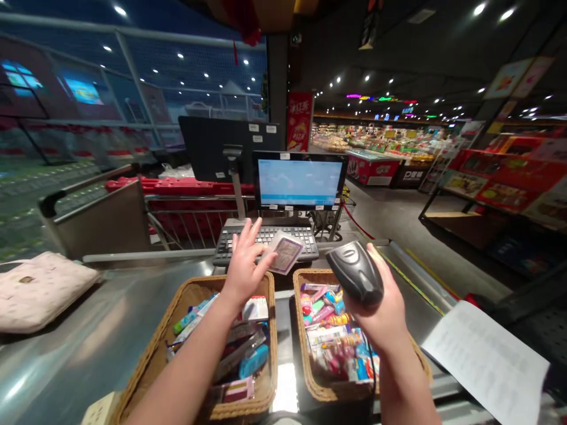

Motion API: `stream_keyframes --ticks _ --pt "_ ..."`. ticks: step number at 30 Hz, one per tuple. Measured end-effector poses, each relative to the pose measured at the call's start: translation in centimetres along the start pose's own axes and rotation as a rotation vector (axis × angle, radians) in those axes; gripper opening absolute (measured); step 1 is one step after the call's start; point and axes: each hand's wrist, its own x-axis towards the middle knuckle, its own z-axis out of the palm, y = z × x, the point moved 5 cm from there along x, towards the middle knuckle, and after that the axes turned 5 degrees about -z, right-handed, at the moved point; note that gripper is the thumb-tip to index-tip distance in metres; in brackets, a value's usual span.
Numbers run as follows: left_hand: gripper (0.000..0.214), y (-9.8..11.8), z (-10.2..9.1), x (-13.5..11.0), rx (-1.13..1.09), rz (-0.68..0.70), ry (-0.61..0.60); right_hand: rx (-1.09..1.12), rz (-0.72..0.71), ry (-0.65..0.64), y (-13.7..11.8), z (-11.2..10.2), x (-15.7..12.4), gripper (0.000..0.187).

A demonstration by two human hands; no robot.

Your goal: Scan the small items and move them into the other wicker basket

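My left hand point(247, 265) hovers over the left part of a black keyboard point(227, 241), its fingers spread and stretched out. A card in a clear plastic sleeve point(287, 254) sits over the keyboard's front right part; the left thumb reaches its edge, and I cannot tell if they touch. My right hand point(385, 307) is wrapped round a black barcode scanner point(357, 273), held above the right wicker basket point(305, 360). That basket holds colourful small packets and sweets. Under my left forearm stands another wicker basket point(153, 348) with wrapped items, partly hidden by the arm.
A lit monitor point(302, 182) stands behind the keyboard, with a second screen's dark back point(221, 147) to its left. On the metal counter point(75, 342) lie a pale pink bag point(42, 289) at left and a printed paper sheet point(487, 357) at right. The scanner's cable point(371, 366) hangs down.
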Motion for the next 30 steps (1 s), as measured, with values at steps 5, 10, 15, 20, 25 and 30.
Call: stream_keyframes --ticks 5,10,15,20,25,30 --pt "0.035 -1.3 -3.4 0.1 0.047 -0.051 0.113 0.029 -0.174 -0.162 -4.1 3.3 1.4 0.053" --pt "0.036 -2.3 -4.8 -0.5 0.106 -0.073 0.158 0.023 -0.196 -0.267 -5.9 6.0 1.0 0.045" --pt "0.036 -3.6 -5.1 -0.8 0.134 -0.107 0.142 0.041 -0.22 -0.32 -7.1 7.0 0.6 0.045" --pt "0.035 -4.6 -5.4 -1.0 0.137 -0.134 0.14 0.061 -0.213 -0.382 -7.6 7.4 0.5 0.051" --pt "0.036 -5.0 -5.6 -1.1 0.132 -0.141 0.149 0.053 -0.205 -0.393 -7.7 7.6 0.3 0.05" --pt "0.037 -5.4 -5.7 -1.3 0.139 -0.16 0.14 0.063 -0.202 -0.396 -7.7 7.8 0.3 0.048"
